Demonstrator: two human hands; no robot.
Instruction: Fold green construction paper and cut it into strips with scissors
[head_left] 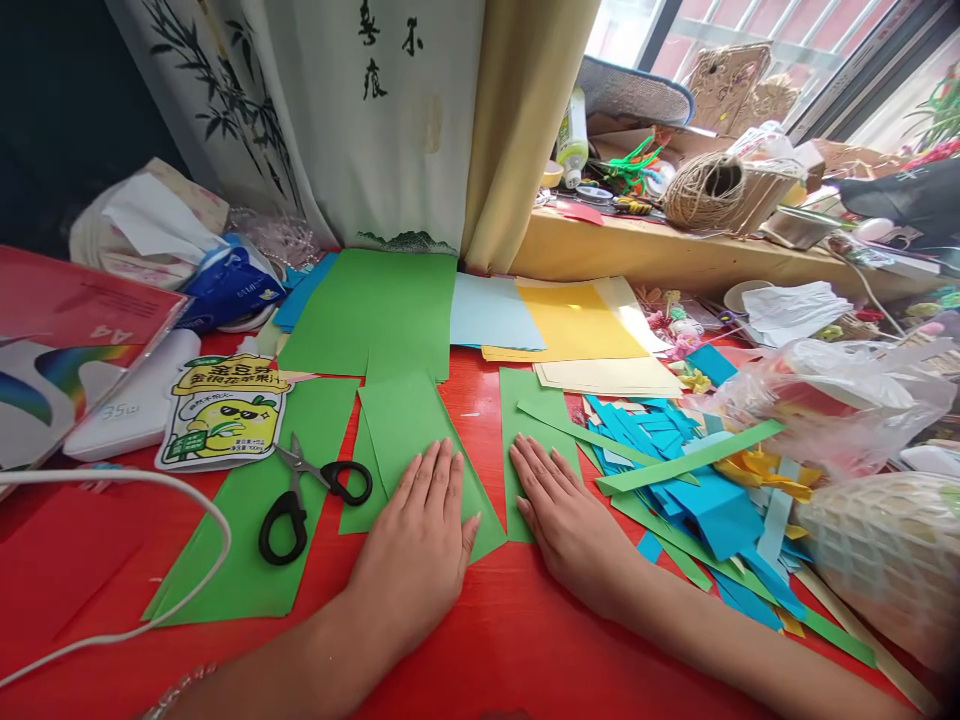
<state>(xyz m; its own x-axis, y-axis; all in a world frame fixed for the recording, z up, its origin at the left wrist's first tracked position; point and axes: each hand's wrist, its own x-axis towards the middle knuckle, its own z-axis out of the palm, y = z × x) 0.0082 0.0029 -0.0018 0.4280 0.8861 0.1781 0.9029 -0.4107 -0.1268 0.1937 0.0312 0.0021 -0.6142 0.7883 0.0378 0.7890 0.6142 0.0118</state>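
Observation:
My left hand [420,535] lies flat with fingers stretched out on a folded green paper piece [409,420] on the red table [480,640]. My right hand [562,515] lies flat, fingers together and extended, on a narrower green paper piece [532,400] just to the right. Neither hand holds anything. Black-handled scissors [304,495] rest closed on another green sheet [247,530] to the left of my left hand.
A large green sheet [375,310], light blue paper [495,315] and yellow paper [577,325] lie farther back. Blue and green scraps [690,480] pile at right beside a plastic bag [840,390]. A white cable [187,500], a lemon sticker pack [225,410] and a twine ball [705,190] are around.

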